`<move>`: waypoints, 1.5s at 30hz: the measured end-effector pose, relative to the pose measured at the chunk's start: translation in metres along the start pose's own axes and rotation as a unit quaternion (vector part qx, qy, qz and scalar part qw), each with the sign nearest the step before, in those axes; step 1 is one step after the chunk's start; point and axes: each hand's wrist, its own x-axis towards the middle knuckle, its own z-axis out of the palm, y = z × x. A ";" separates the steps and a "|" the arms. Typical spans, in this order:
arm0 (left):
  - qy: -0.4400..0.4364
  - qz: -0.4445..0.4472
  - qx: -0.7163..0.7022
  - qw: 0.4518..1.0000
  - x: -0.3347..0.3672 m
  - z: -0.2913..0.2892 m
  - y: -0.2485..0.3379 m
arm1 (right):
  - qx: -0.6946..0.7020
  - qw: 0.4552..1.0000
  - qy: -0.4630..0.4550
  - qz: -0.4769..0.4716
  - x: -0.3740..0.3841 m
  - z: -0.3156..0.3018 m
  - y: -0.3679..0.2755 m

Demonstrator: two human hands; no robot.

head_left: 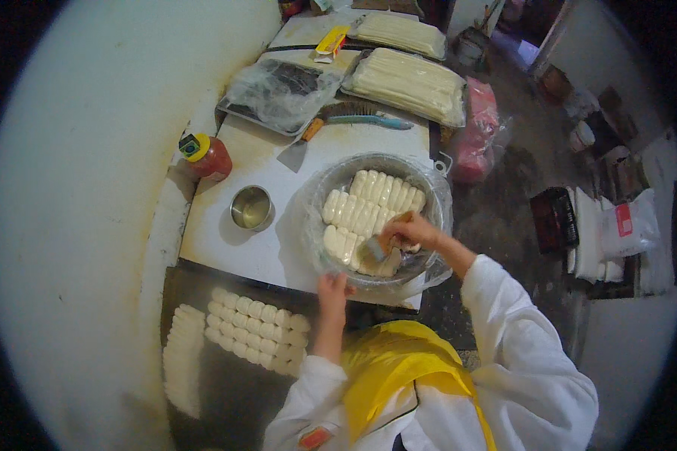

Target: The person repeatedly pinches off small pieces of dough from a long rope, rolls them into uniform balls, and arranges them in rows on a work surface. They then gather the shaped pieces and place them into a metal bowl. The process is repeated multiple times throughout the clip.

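Note:
A large round metal basin, lined with clear plastic film, holds rows of glossy white dough pieces. My right hand is over the near right part of the basin, closed on a flat pastry brush. The bristles rest on the dough in the nearest row. At the near left rim, my left hand has its fingers closed at the film-covered edge of the basin. A small metal cup with yellowish liquid stands left of the basin.
Dough rolls lie in rows on the dark surface at lower left. A red jar with a yellow lid stands by the wall. Behind the basin are a scraper, a blue-handled brush, a plastic-covered tray and trays of dough strips.

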 end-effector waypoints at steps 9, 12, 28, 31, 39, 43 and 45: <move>0.024 -0.033 -0.024 0.999 -0.008 0.007 0.002 | -0.044 0.971 -0.232 -0.029 -0.038 -0.034 -0.024; 0.017 -0.026 -0.040 0.999 -0.009 0.009 0.006 | -0.206 0.966 -0.154 0.019 -0.045 -0.063 -0.030; -0.017 -0.037 0.001 0.999 0.011 -0.012 0.015 | -0.188 0.955 -0.228 -0.012 -0.006 -0.033 -0.044; 0.002 -0.037 -0.017 0.999 0.008 -0.009 0.017 | -0.196 0.968 -0.140 -0.071 0.000 -0.013 -0.039; -0.010 -0.002 0.018 1.000 0.012 -0.010 0.009 | -0.060 0.985 -0.009 -0.164 0.075 0.005 -0.047; 0.012 -0.005 -0.013 1.000 0.012 -0.007 0.012 | -0.326 0.871 0.097 -0.353 0.064 0.034 -0.052; 0.023 -0.017 -0.010 1.000 0.010 -0.004 0.016 | -0.408 0.801 -0.137 -0.417 0.046 0.063 -0.037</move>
